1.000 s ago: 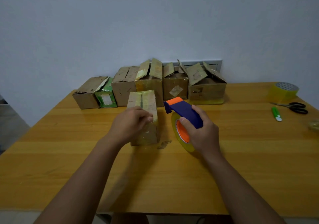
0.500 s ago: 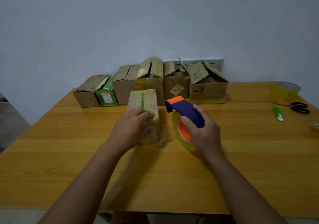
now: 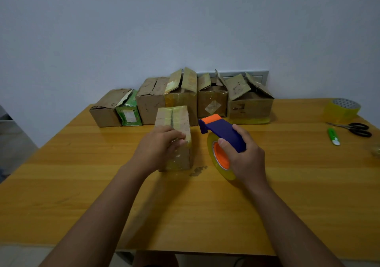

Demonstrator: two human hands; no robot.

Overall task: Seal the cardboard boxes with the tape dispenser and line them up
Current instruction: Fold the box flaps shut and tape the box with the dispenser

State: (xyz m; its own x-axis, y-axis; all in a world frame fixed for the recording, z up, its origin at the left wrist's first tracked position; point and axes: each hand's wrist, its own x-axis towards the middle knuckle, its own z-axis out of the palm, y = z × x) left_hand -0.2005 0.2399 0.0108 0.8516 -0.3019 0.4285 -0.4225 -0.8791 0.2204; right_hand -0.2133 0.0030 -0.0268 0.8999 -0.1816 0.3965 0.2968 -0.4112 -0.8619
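Note:
A small cardboard box (image 3: 178, 120) with its flaps down stands in the middle of the wooden table (image 3: 82, 184). My left hand (image 3: 158, 147) rests on the near end of its top and presses on it. Just right of the box, my right hand (image 3: 244, 157) grips a blue and orange tape dispenser (image 3: 220, 126) with a yellowish tape roll, whose lower edge touches the table. Behind, a row of several cardboard boxes (image 3: 249, 104) lines the wall, some with flaps standing up.
A spare roll of yellow tape (image 3: 341, 110) sits at the far right. Black scissors (image 3: 357, 128) and a green utility knife (image 3: 333, 136) lie near it. A scrap of torn tape (image 3: 198, 171) lies on the table between box and dispenser.
Both hands, the box and the dispenser keep nearly the same places; my left hand has slid slightly along the top of the box.

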